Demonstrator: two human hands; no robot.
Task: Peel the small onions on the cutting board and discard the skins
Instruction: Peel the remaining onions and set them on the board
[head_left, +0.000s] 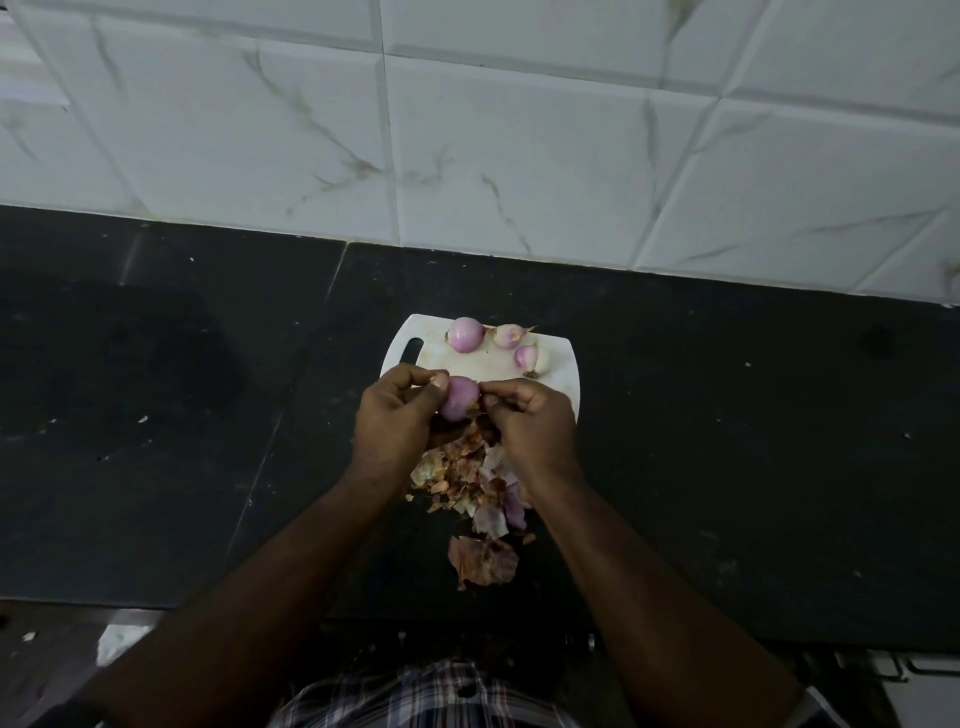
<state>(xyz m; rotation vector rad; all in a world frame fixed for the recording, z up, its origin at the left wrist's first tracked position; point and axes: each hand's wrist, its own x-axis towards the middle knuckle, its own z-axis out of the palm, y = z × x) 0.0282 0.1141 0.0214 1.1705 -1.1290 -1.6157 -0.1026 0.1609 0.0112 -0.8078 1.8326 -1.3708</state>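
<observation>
A white cutting board (485, 364) lies on the black counter. My left hand (397, 418) grips a small pink onion (460, 397) above the board's near edge. Against that onion's right side, my right hand (527, 421) pinches its skin with thumb and fingertips. Three more small onions rest along the board's far edge: a round pink one (466, 335), a paler one with a dry tip (510, 335) and a pink-and-white one (531, 359). A heap of brown and purple skins (470, 483) lies under and in front of my hands, spilling onto the counter.
The black counter (727, 441) stretches wide to both sides. A white marbled tile wall (519, 130) rises right behind the board. One large loose skin (483, 561) sits near the counter's front edge. A pale object (117, 642) shows below the counter at lower left.
</observation>
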